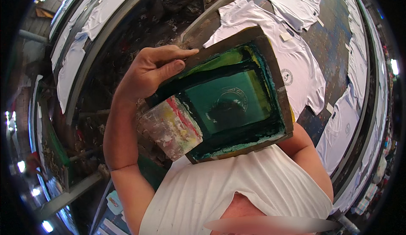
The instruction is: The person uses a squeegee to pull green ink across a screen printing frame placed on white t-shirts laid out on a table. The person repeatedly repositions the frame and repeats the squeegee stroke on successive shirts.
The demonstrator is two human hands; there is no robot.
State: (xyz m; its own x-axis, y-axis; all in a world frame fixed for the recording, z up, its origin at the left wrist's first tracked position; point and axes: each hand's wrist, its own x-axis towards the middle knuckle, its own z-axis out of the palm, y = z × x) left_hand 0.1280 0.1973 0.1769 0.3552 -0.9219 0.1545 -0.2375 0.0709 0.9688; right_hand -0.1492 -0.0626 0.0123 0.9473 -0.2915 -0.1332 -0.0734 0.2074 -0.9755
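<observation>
One screen frame (237,95) held up; left hand (148,70) fingers gripping frame plus one squeegee (171,127); right hand hidden.

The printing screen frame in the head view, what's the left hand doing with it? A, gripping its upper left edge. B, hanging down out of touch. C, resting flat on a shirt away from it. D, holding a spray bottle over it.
A: the left hand grips the upper left edge of the green-inked screen frame, with the paint-smeared squeegee just below it.
</observation>
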